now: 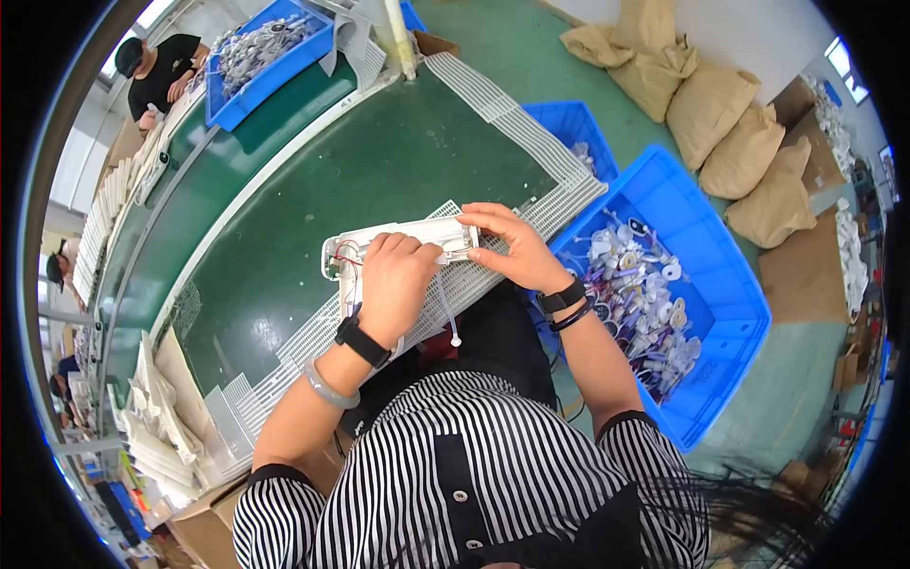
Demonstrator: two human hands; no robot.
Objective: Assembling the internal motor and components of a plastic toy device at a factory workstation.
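A long white plastic housing (410,230) lies at the near edge of the green table, its open side showing. Thin red wires (349,248) loop out at its left end. My right hand (517,248) grips the right end of the housing between thumb and fingers. Over its middle, my left hand (396,284) is closed with the fingertips pressed down inside; what they pinch is hidden. From beside those fingertips a thin whitish tube (445,302) hangs over the table edge, ending in a small round white tip.
White slatted strips (303,356) border the green table (284,284). At right stands a blue bin (730,332) of small white and purple parts; another blue bin (327,43) sits far left, near a person in black (161,81). Brown sacks (711,104) line the wall.
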